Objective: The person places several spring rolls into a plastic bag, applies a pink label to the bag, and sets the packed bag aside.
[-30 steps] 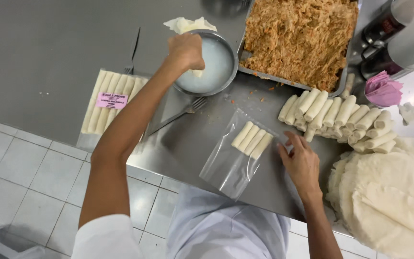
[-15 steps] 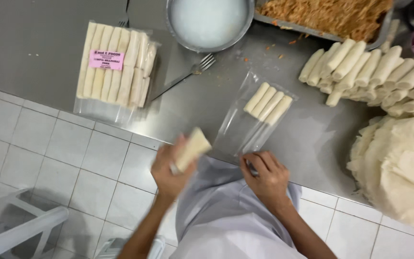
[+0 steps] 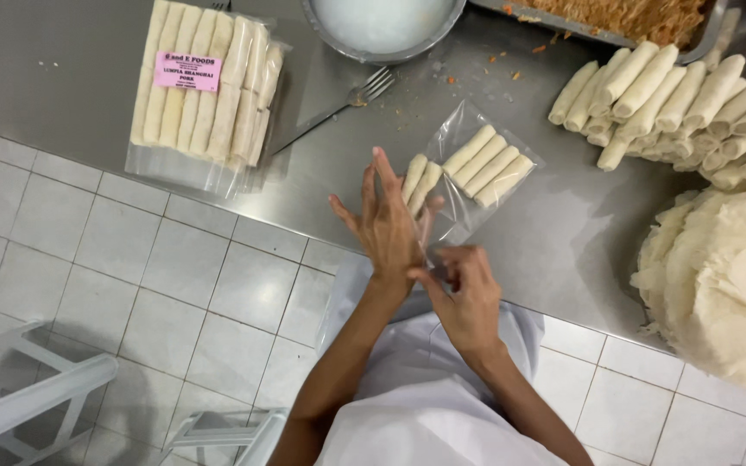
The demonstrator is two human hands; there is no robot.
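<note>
Head view: the left hand point(image 3: 388, 226) is spread wide, fingers straight, its fingertips resting on two pale uncooked spring rolls point(image 3: 420, 183) at the mouth of a clear plastic bag point(image 3: 468, 185). The bag lies flat on the grey stainless-steel surface point(image 3: 45, 69) near its front edge, and four more pale rolls point(image 3: 487, 164) lie side by side inside it. The right hand point(image 3: 468, 298) is just beside the left wrist, fingers curled narrow and pinching the open edge of the bag.

Left of the bag lies a sealed clear pack of pale rolls with a pink label point(image 3: 205, 86). A metal fork point(image 3: 338, 108) rests between that pack and the bag. At the top edge stands a round metal bowl of white liquid point(image 3: 383, 26), and beside it a metal tray of brownish shredded filling point(image 3: 623, 17). To the right sits a loose heap of rolled pale spring rolls point(image 3: 675, 99), and below it a stack of thin off-white wrappers point(image 3: 718, 285).
</note>
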